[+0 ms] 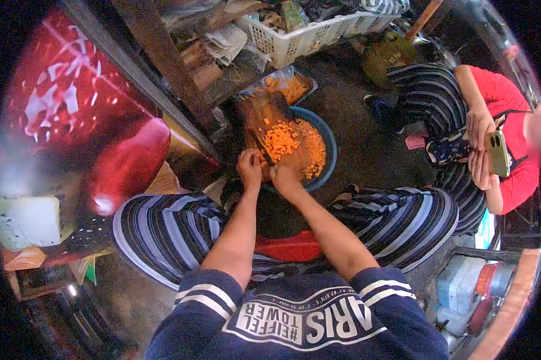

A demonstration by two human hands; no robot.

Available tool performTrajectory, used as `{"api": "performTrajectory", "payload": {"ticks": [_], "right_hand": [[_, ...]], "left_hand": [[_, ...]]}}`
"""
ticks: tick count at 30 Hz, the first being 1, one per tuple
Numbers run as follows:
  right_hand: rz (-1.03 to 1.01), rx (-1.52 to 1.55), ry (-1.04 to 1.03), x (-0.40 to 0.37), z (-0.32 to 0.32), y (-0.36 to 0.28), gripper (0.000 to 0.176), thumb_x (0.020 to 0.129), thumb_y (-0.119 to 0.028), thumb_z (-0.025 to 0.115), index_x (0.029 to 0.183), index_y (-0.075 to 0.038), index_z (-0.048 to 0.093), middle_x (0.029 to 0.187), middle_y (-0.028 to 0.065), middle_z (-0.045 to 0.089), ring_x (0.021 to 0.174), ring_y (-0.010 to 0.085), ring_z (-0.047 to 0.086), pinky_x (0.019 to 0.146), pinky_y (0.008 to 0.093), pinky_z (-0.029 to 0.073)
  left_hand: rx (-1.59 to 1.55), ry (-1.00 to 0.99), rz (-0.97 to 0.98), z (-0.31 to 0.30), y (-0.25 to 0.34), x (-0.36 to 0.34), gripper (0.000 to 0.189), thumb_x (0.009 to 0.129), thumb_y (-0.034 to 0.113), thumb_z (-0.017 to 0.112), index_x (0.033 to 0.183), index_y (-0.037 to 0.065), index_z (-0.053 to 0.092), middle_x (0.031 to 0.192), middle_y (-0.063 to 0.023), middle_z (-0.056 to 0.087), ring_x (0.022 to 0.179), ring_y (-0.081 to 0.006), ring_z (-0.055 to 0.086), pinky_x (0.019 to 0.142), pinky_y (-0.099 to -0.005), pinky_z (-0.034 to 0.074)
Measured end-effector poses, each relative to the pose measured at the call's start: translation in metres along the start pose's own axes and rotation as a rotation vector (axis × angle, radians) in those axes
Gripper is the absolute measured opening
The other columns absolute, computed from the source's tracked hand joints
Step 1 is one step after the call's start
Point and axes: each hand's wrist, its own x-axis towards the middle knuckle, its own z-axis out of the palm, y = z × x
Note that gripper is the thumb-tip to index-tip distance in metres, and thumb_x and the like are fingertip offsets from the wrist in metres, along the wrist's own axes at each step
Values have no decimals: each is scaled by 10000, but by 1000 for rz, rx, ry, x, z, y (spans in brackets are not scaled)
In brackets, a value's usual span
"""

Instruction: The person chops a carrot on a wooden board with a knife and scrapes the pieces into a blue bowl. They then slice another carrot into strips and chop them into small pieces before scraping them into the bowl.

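Observation:
Chopped orange pieces [281, 141] lie on a wooden cutting board [261, 111], which rests across a blue basin [332, 147]. More orange bits [314, 144] fill the basin's right side. My right hand [287, 180] is closed at the board's near edge around a knife, whose dark blade [262, 149] slants up and left. Just left of the blade, my left hand [250, 168] has its fingers bent together on a small orange piece, mostly covered by the fingertips. Behind the board is a metal tray [309, 87] holding larger orange pieces [288, 89].
A white plastic basket [294, 45] stands at the back. On the right a seated person in red [495, 90] holds a phone [497, 154]. A wooden post [168, 60] rises at back left. Plastic containers [459, 282] are at lower right.

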Motion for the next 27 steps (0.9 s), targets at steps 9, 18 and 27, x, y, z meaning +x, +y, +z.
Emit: {"api": "performTrajectory", "payload": {"ticks": [9,18,27], "right_hand": [[179,27,32,-13,-33,-22,369,843,-296,521,782,53,626,698,259,596,702,406,602,680,461,488],[358,-23,-159,-15,-35,-39,382,848,-327,469,926,32,571,814,252,621,779,391,624,719,497,491],[612,-97,58,-10,-2,-35,334,851,-309,466,1028,-48,573,864,239,624,823,420,601,752,516,468]], "left_hand": [[45,10,-54,-1,-3,-5,144,720,-19,560,859,-3,595,884,-140,596,871,-318,569,781,-357,450],[56,11,-15,2,-13,-5,113,695,-21,587,808,-11,581,849,-143,584,836,-327,567,741,-366,449],[34,-33,-59,-3,9,1,95,712,-35,570,801,-9,593,806,-130,582,771,-293,582,701,-351,456]]}}
